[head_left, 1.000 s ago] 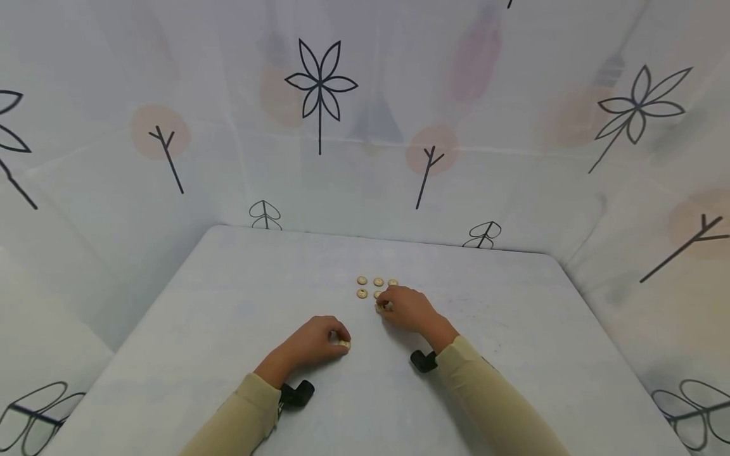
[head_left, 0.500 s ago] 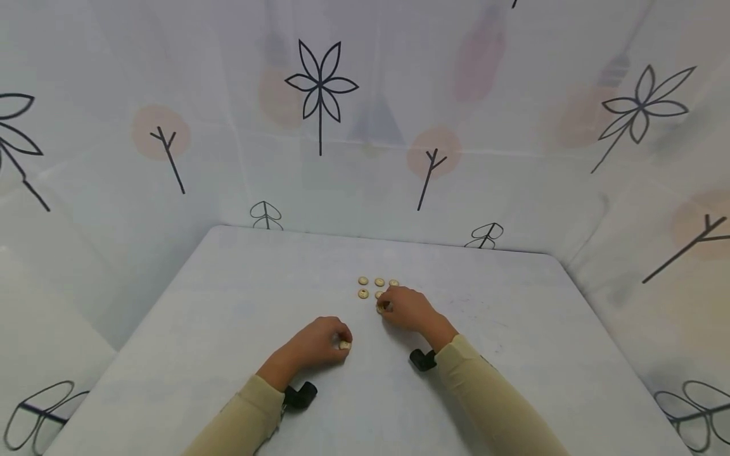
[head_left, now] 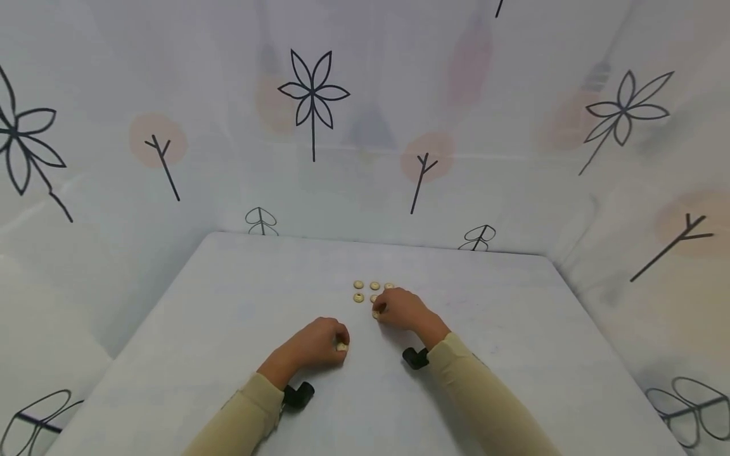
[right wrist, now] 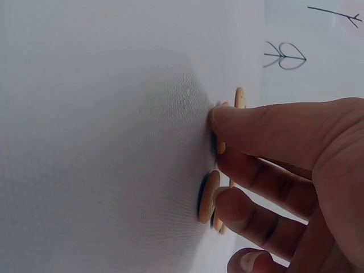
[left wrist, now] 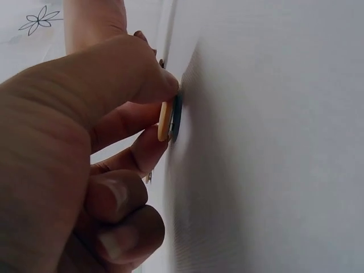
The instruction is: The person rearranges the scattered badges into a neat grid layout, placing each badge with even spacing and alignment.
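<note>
My left hand pinches a small round tan disc between thumb and fingertips, at table level. The disc stands on edge in the left wrist view, with a dark bluish side facing the tabletop. Ahead and to the right, my right hand pinches another disc. Beyond it lie a row of three discs and a shorter row with a disc and one partly hidden by the fingers. In the right wrist view, a bent finger is close to one disc; contact is unclear.
A white cloth-covered table with rounded far corners carries the discs. Behind and beside it hangs a pale curtain with flower and twig drawings. Dark wrist cameras are strapped under both sleeves.
My left fingers have shifted slightly, so more of their disc shows. The right hand stays almost in place, still pinching its disc. The head view has tilted a little.
</note>
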`<state>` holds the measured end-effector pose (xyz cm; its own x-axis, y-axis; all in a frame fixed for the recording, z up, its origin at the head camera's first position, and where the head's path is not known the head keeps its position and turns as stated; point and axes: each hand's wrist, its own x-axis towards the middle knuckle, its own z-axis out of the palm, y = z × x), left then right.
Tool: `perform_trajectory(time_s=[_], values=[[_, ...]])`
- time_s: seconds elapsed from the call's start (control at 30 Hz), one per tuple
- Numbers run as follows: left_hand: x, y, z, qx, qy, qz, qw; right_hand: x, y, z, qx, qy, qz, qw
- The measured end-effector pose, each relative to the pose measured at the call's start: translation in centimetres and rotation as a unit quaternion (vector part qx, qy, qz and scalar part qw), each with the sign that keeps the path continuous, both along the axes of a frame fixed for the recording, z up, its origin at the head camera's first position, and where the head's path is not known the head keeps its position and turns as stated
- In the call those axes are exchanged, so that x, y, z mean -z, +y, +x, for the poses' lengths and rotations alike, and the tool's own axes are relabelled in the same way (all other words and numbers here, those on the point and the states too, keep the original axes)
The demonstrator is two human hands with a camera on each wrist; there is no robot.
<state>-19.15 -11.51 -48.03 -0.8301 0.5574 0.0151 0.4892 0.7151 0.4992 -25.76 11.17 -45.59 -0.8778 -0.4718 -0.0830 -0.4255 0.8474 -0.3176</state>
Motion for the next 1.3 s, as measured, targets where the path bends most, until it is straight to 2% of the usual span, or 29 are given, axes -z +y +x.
perform_trajectory(time_s=[0.4, 0.7, 0.97, 1.3], values=[[0.0, 0.6, -1.4, -0.036, -0.036, 0.011, 0.9986, 0.2, -0.3, -0.1, 0.008, -0.010, 0.005, 0.9999], [0.3, 1.3, -3.1, -0.069, -0.066, 0.023, 0.9952, 0.1, -0.5, 0.1, 0.021, -0.015, -0.002, 0.9997], [-0.3, 1.6, -4.3, -0.082, -0.064, 0.023, 0.9943, 0.2, -0.6, 0.0, 0.049, -0.022, -0.009, 0.9985], [0.2, 2.2, -5.3, -0.099, -0.046, 0.019, 0.9938, 0.2, -0.6, -0.1, 0.070, -0.038, -0.029, 0.9964]])
